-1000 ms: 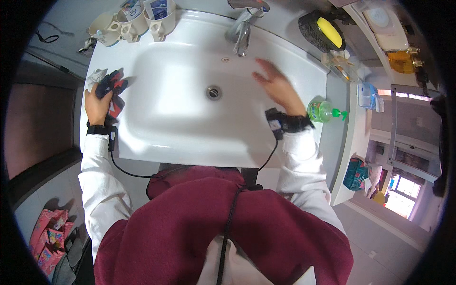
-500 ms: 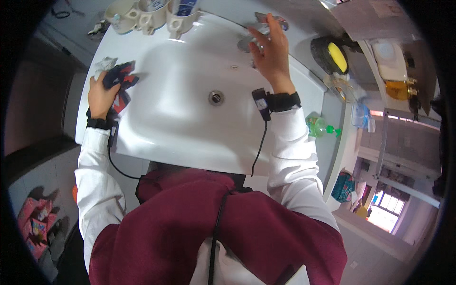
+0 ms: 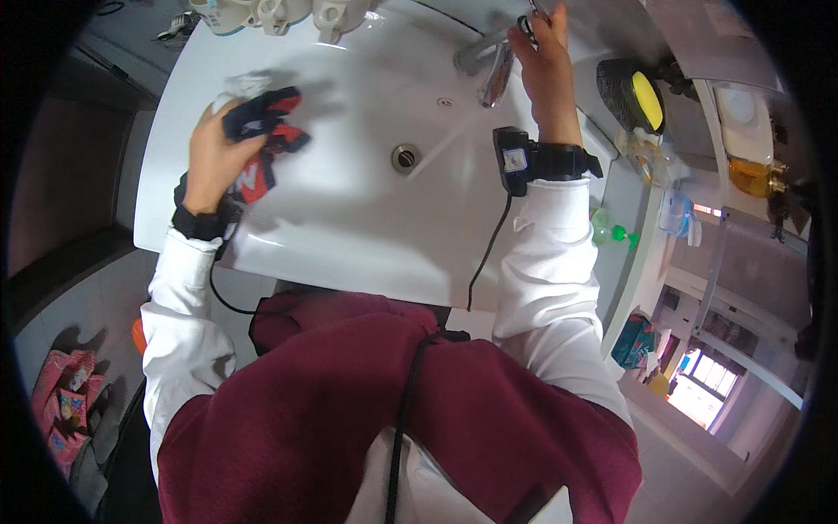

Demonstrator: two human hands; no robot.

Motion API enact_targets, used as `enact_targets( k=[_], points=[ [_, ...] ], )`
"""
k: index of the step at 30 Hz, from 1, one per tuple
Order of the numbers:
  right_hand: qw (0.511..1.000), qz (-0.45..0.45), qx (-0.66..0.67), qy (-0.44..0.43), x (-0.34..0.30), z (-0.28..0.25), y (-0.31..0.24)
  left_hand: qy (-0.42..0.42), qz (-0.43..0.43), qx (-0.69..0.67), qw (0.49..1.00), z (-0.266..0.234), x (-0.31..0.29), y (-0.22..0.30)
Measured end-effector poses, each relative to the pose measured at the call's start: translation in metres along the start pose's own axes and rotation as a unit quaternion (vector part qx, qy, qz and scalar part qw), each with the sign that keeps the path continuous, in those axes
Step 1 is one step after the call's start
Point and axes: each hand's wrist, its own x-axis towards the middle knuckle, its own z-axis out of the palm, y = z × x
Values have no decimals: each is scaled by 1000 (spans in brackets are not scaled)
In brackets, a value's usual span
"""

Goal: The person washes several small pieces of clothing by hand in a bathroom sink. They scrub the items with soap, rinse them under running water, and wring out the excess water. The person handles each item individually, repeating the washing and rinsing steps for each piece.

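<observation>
My left hand [image 3: 214,157] is closed round a bunched navy, red and white cloth [image 3: 255,118], with a blurred white piece of fabric [image 3: 246,85] behind it. The bundle is held over the left side of the white washbasin [image 3: 349,227]. At the back right, my right hand [image 3: 547,83] has its fingers round the handle of the chrome faucet [image 3: 497,74]; the fingertips are partly cut off by the upper edge. A thin stream of water [image 3: 445,141] runs from the spout toward the drain [image 3: 405,158].
Several cream mugs [image 3: 339,17] stand along the basin's back left rim. To the right are a black holder with a yellow sponge-like piece [image 3: 647,100], a clear green-topped bottle [image 3: 602,225] and a shelf with a soap dispenser [image 3: 738,113]. Pink bags [image 3: 65,393] sit at lower left.
Water now runs from the faucet, and its handle has moved. My right hand has closed on the handle. My left hand has carried the cloth rightward, over the bowl.
</observation>
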Motion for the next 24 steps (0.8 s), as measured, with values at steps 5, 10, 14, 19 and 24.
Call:
enact_targets(
  k=[5, 10, 14, 19, 24],
  points=[
    [921, -164, -333, 120, -41, -18, 28, -153, -22, -100, 983, 65, 27, 64],
    [928, 358, -1, 105, -131, -33, 122, -279, -145, -219, 924, 158, 29, 96],
    [875, 221, -316, -292, -193, -23, 218, -285, -260, -408, 828, 192, 24, 106],
    [893, 205, -305, -261, -224, 2, 286, -350, -296, -303, 835, 190, 28, 113],
    [877, 190, -340, -282, -201, 11, 262, -343, -288, -365, 816, 195, 25, 110]
  ],
)
